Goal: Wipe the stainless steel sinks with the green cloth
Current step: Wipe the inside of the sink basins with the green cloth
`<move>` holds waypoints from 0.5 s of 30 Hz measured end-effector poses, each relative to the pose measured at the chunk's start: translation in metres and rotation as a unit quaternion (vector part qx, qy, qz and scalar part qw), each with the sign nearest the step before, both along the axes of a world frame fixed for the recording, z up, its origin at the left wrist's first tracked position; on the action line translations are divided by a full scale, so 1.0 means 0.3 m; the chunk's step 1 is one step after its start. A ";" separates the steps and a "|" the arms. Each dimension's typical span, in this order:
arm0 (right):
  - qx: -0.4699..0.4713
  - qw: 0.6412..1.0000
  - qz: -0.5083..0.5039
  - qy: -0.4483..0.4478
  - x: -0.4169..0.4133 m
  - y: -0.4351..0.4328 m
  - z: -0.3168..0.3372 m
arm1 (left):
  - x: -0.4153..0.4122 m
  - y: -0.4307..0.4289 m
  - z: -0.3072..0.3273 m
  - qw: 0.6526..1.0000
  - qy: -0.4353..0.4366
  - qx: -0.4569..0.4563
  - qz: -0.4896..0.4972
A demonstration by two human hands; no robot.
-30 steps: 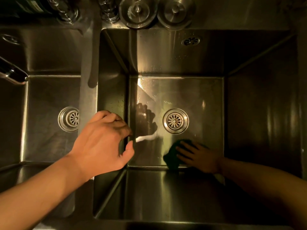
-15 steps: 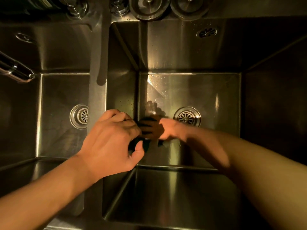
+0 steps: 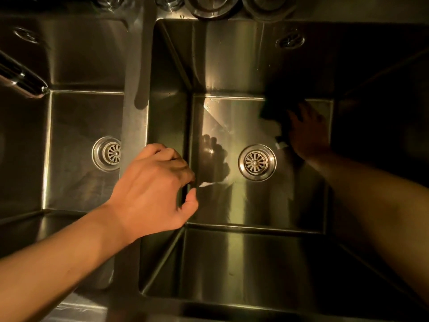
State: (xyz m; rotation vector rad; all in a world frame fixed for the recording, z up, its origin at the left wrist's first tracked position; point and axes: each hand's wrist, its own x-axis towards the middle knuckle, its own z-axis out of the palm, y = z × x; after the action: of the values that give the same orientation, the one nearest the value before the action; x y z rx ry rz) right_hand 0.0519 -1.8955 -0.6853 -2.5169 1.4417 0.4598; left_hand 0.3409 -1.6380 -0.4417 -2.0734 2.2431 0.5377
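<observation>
— Right hand (image 3: pixel 306 133) of mine lies flat in the right sink (image 3: pixel 232 263), on the far right part of its floor. Its fingers (image 3: pixel 296 120) are straight and spread, and they press down on the green cloth (image 3: pixel 276 108).

— Where exactly is the cloth?

— It lies under my fingers and to the far left of them. It reaches the line where the floor meets the far wall. This corner is very dark, so I cannot see the outline of the cloth well. The right drain (image 3: pixel 257 162) is nearer and more to the left, apart from the cloth.

— And your other hand?

— My left hand (image 3: pixel 153 189) rests on the divider (image 3: pixel 134 66) between the two sinks. Its fingers are bent over the edge on the side of the right sink and hold it. The thumb stands apart over the basin and touches nothing. The shadow of this hand falls on the sink floor, just left of the right drain.

— What else do you see?

— The left sink (image 3: pixel 76 117) has the left drain (image 3: pixel 109 153), partly hidden behind the divider. A faucet spout (image 3: pixel 23 77) comes in from the left over this sink. Two round strainers (image 3: pixel 211 5) stand on the far rim, cut off by the top edge.
</observation>
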 end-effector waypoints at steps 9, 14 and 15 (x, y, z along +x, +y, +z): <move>0.086 0.976 -0.160 0.119 -0.160 0.337 0.066 | -0.005 -0.001 -0.011 0.999 -0.034 -0.006 -0.004; 0.125 0.954 -0.233 0.141 -0.111 0.481 0.106 | -0.003 -0.003 -0.011 0.999 -0.047 0.009 -0.007; 0.156 0.938 -0.278 0.137 -0.083 0.498 0.122 | -0.002 -0.006 -0.010 0.999 -0.052 0.010 -0.009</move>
State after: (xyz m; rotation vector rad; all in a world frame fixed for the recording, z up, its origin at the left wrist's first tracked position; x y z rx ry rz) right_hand 0.0270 -1.7463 -0.6487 -1.7465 1.9094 0.8657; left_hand 0.3404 -1.6398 -0.4448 -2.0190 2.1885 0.4393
